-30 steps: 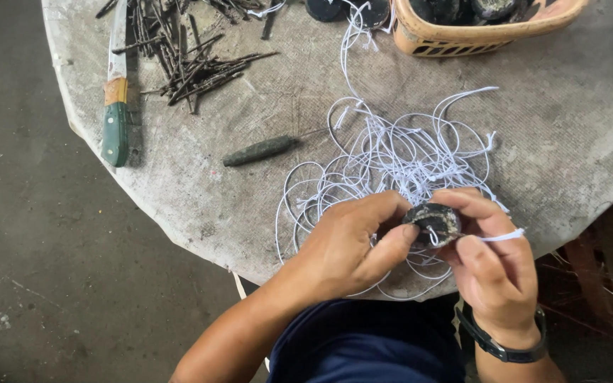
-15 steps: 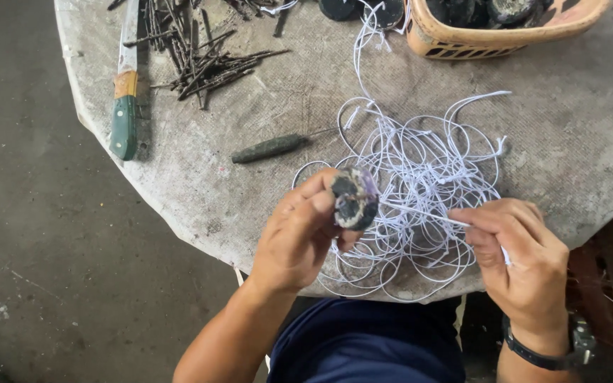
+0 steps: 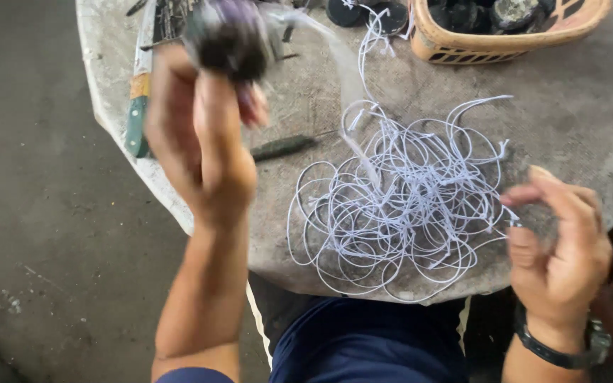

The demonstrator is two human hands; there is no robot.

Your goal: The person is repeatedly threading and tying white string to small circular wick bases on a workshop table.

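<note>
The left hand point(image 3: 200, 135) has swung up high since before, fingers curled tight around a dark round lump point(image 3: 227, 39). The right hand point(image 3: 558, 245) has moved out to the side, pinching white string point(image 3: 399, 206) piled on the round table point(image 3: 562, 120).

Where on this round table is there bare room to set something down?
Bare table lies right of the cord tangle, below the basket. A smaller patch sits between the green tool and the basket. The nails and knife crowd the left edge.
</note>
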